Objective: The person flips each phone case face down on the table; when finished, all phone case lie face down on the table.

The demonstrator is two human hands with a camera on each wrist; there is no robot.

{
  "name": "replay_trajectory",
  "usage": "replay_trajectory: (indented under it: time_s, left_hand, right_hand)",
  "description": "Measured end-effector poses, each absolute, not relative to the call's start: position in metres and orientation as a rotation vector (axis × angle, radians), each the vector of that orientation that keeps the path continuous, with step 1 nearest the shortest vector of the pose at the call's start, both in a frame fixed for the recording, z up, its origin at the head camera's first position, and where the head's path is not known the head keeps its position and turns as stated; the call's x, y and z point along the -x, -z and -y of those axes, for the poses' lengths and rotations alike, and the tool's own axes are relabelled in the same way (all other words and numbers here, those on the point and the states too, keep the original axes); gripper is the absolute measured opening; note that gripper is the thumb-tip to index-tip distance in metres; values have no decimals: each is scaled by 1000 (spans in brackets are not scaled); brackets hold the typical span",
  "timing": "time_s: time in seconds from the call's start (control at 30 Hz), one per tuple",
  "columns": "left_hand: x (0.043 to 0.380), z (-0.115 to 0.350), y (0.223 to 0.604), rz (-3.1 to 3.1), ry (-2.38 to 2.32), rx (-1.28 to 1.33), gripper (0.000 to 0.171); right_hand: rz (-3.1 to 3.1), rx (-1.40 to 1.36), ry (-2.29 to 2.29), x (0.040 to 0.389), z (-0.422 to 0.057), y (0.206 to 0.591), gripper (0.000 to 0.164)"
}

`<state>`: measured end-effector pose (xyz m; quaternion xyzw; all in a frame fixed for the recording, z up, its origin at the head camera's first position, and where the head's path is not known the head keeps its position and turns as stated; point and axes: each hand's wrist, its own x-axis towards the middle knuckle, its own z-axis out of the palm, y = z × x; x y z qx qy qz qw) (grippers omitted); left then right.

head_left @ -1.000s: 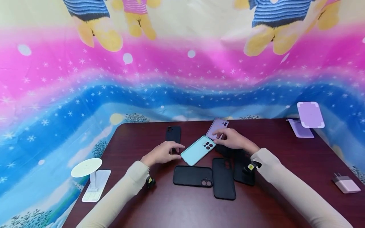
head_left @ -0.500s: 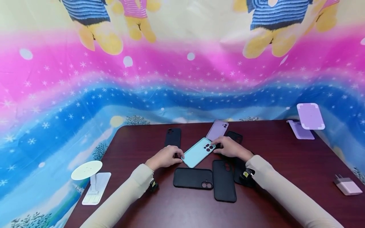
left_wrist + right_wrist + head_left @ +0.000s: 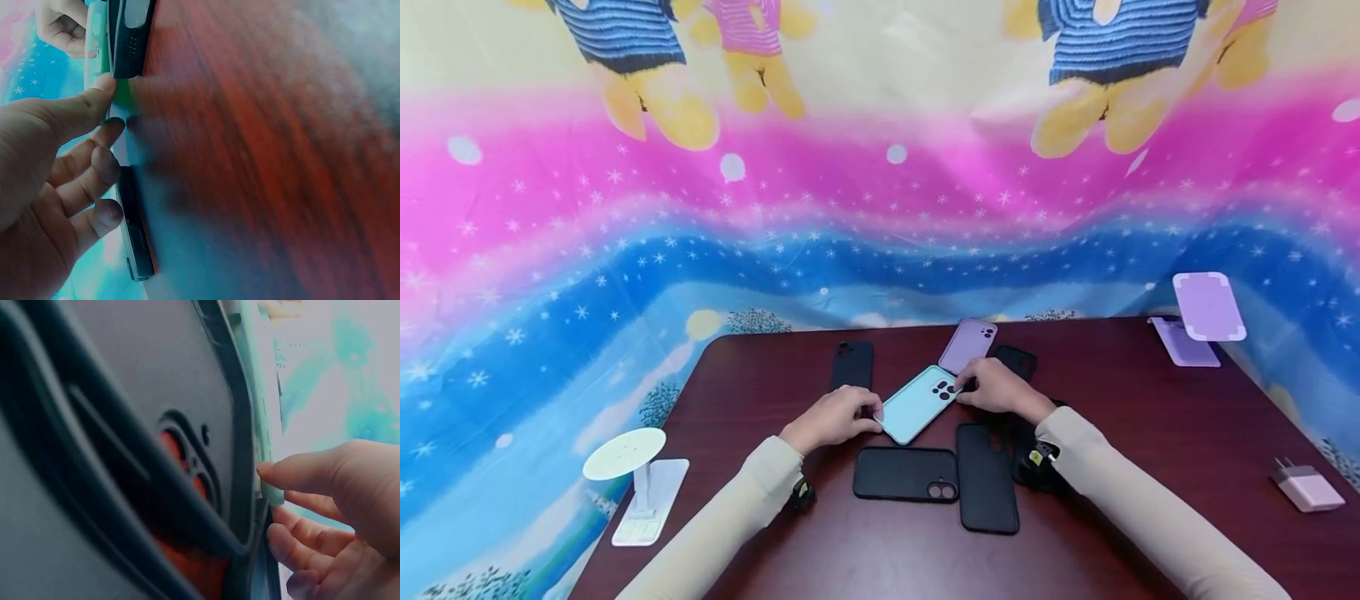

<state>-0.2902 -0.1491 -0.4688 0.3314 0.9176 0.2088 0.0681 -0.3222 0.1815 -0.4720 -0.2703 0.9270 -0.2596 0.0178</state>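
A mint-green phone case [image 3: 919, 405] lies with its hollow side up amid the other cases, slanting up to the right. My left hand [image 3: 835, 417] pinches its lower left end between thumb and fingers. At the upper right end, beside the camera cutouts, my right hand [image 3: 997, 387] pinches it. In the right wrist view, the thumb of the right hand [image 3: 325, 494] touches the edge of the green case [image 3: 265, 406]. The left wrist view has the left thumb [image 3: 94, 103] at the green case's near end, partly hidden by a black case [image 3: 130, 37].
Around it lie a lilac case [image 3: 967, 346], a dark case [image 3: 852, 365], a black case [image 3: 904, 473], another black case [image 3: 987, 479] and more black ones under the right arm. A white stand [image 3: 642, 492], a lilac stand [image 3: 1198, 325] and a charger plug [image 3: 1307, 487] stand outward.
Both hands have closed onto the mint-green phone case's ends. The right hand has come down and left, uncovering a black case behind it. The case itself has hardly moved.
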Motion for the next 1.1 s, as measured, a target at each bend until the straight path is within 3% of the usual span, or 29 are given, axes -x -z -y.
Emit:
replay_trajectory:
  time_s: [0.53,0.87,1.1]
  left_hand:
    - [281,145,447,-2676,-1179,-1207,12]
    - [262,117,429,-2682,-1369,-1497,14]
    - [248,105,422,-2700,-1357,-1469,17]
  right_hand:
    - [-2506,771,1476,332,-206,436,25]
    - [-2472,719,1652,334,-202,412,50]
    - [-2398,735,1654,333,-209,408,47]
